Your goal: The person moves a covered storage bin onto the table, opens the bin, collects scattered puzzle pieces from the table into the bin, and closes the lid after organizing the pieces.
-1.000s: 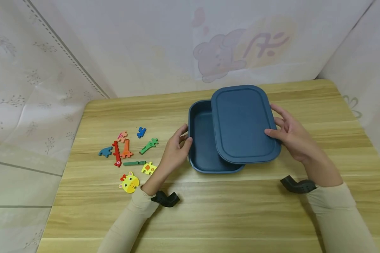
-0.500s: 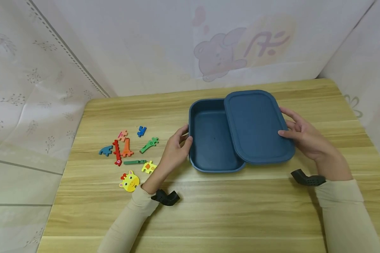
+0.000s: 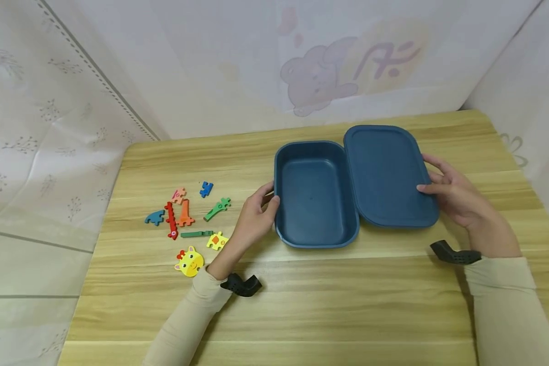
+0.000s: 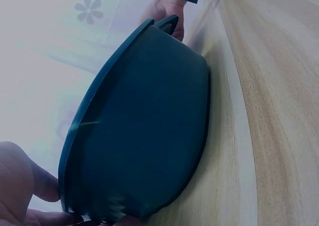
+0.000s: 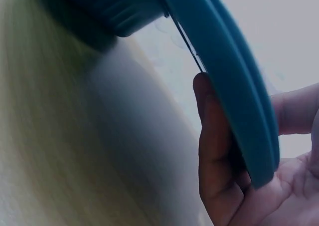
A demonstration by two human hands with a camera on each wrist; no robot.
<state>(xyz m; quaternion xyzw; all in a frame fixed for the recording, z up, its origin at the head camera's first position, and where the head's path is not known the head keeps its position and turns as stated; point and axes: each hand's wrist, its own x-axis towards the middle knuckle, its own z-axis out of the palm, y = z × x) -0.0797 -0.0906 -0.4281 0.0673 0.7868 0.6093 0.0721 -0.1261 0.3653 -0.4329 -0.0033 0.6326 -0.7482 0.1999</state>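
A dark blue rectangular box [image 3: 317, 203] stands uncovered on the table, and I see its bare bottom in the head view. My left hand [image 3: 255, 216] holds its left rim, thumb at the edge and fingers along the outer wall. In the left wrist view that wall [image 4: 144, 116] fills the middle. The matching lid [image 3: 391, 173] is off to the right, its left edge beside the box's right rim. My right hand [image 3: 459, 198] grips the lid's right side, thumb on top and fingers beneath. The right wrist view shows the lid [image 5: 224, 76] tilted and raised off the table.
Several colourful puzzle pieces lie at the left of the wooden table [image 3: 325, 305], among them a yellow giraffe face [image 3: 189, 262], a red strip [image 3: 171, 221] and a green piece [image 3: 217, 209]. Patterned cloth [image 3: 210, 66] hangs behind the table.
My right hand has drawn the lid rightward from over the box, uncovering its whole inside. My left hand has stayed at the box's left rim.
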